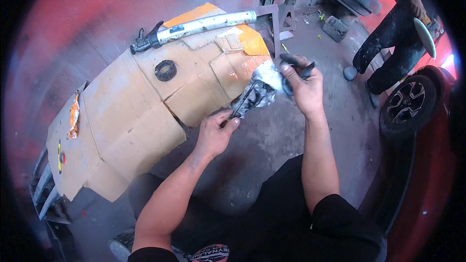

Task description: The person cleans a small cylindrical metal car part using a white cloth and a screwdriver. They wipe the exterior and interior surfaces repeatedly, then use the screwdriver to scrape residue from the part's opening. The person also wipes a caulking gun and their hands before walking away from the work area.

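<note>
My left hand [217, 133] is closed around the lower end of a thin dark rod [247, 96], which points up and away. Behind the rod hangs a crumpled black-and-white bundle [263, 95], of film or cloth; I cannot tell which. My right hand [305, 85] grips a dark, curved piece [293, 61], somewhat blurred, with part of it hidden by the fingers. The bundle's pale upper part [267, 73] reaches close to the right fingers; whether they also hold it is unclear. Both hands are just right of a cardboard-covered surface.
Cardboard sheets [128, 116] carry a black tape roll [165, 70], a silver tube with a black end [206, 26], an orange-and-white crumpled tube [74, 115] and a yellow cutter [59, 157]. At right are a car wheel [407, 102] and another person's legs [393, 43]. A metal stand [287, 12] is behind.
</note>
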